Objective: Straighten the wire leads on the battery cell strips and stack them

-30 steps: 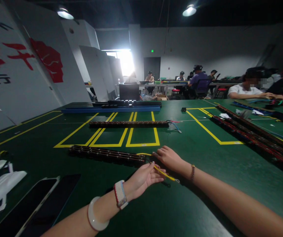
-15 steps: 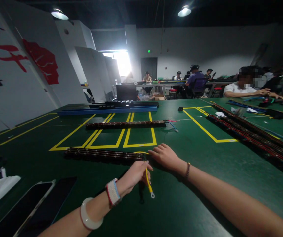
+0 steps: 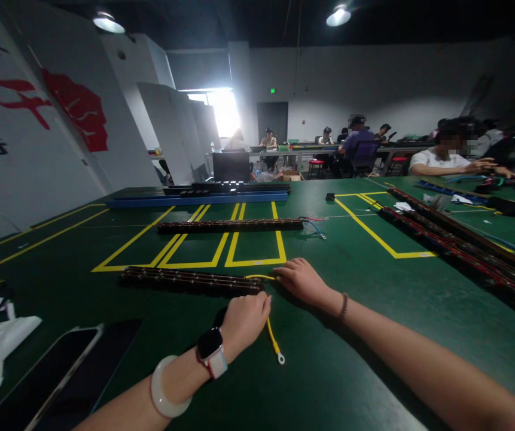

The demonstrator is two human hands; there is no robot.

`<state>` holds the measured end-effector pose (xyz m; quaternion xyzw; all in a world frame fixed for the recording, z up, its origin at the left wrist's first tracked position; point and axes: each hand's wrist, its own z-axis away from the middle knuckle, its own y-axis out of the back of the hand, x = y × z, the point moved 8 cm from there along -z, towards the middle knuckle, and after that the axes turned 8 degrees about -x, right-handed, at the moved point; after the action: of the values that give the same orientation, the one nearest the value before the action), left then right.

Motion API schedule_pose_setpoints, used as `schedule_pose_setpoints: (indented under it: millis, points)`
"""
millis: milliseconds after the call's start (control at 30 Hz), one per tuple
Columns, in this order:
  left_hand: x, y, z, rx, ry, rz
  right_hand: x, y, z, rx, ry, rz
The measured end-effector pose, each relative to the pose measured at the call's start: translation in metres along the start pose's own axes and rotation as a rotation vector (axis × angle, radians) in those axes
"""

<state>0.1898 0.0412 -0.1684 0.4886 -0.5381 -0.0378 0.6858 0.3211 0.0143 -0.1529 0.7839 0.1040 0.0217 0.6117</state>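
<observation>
A long dark strip [image 3: 189, 281] with rows of shiny metal spots lies on the green table in front of me. My left hand [image 3: 246, 318] is closed at its right end, palm down, thumb and fingertips pinching the yellow cable [image 3: 271, 335] there. The cable hangs out below these fingers and ends in a metal ring terminal [image 3: 281, 358]. Just to the right, my right hand [image 3: 302, 282] rests low over the table. Its fingertips are pinched at the tip of a yellow lead [image 3: 257, 276] from the strip's end; whether both yellow pieces are one cable is hidden.
Farther back lies a second dark strip [image 3: 230, 225] with red and blue leads. Blue rails [image 3: 194, 199] stand behind it. Long wired strips [image 3: 445, 251] run along the right, where a co-worker [image 3: 441, 155] sits. Dark flat panels [image 3: 91, 365] and white pieces [image 3: 6, 347] lie at the left.
My left hand has turned palm down, bringing the watch face into view, and its fingers have curled in at the strip's end. My right hand has hardly moved.
</observation>
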Motion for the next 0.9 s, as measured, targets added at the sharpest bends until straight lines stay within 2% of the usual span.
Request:
schedule_pose_setpoints:
  millis: [133,300,400,467,533,633,733,833,900]
  points:
    - [0.008,-0.003,0.002,-0.043,-0.131,0.012,0.002,-0.001,-0.001,-0.076,-0.065,-0.234]
    - [0.032,-0.011,0.012,-0.155,-0.348,-0.124,-0.002,-0.004,-0.001,-0.195,-0.071,-0.297]
    - [0.041,-0.018,0.018,-0.277,-0.415,-0.117,0.000,-0.005,-0.002,-0.251,-0.077,-0.408]
    - [0.039,-0.026,0.019,-0.415,-0.371,0.016,0.002,-0.010,-0.002,-0.339,-0.098,-0.538]
    - [0.032,-0.036,0.019,-0.565,-0.244,0.246,0.004,-0.015,-0.001,-0.410,-0.148,-0.649]
    - [0.024,-0.050,0.018,-0.716,-0.062,0.624,0.005,-0.013,-0.001,-0.393,-0.179,-0.694]
    - [0.018,-0.052,0.011,-0.692,0.066,0.893,-0.001,0.001,-0.003,-0.274,-0.121,-0.584]
    - [0.011,-0.047,0.003,-0.565,0.184,1.127,-0.013,0.017,-0.002,-0.156,-0.072,-0.382]
    - [0.009,-0.047,0.001,-0.511,0.236,1.274,-0.023,0.023,-0.001,-0.121,-0.061,-0.236]
